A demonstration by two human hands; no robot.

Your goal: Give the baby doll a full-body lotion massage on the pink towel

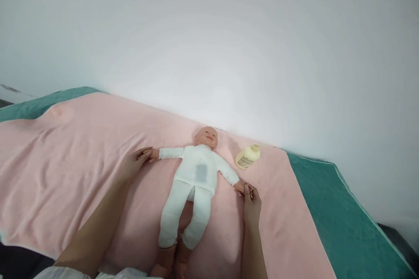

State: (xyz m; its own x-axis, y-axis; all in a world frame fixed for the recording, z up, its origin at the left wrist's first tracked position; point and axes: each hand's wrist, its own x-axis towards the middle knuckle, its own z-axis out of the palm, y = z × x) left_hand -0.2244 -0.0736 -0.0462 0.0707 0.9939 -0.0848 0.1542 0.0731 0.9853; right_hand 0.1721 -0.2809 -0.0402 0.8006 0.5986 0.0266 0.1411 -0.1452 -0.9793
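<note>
A baby doll (199, 168) with a white cloth body lies on its back on a pink blanket (98, 139), head toward the wall and feet toward me. Its arms are stretched out to both sides. My left hand (135, 161) is closed on the doll's hand at the left, fingers and thumb pinching it. At the right, my right hand (252, 202) pinches the doll's other hand between thumb and fingers. A grey patch marks the doll's chest. Just beyond my right hand lies a pale yellow bottle (248, 157), tilted on the blanket, with printed text on it.
Under the pink blanket, a green cloth (347, 209) shows at the right and at the far left. A white wall (209, 43) rises directly behind the blanket's far edge. Wrinkles run across the blanket's left side.
</note>
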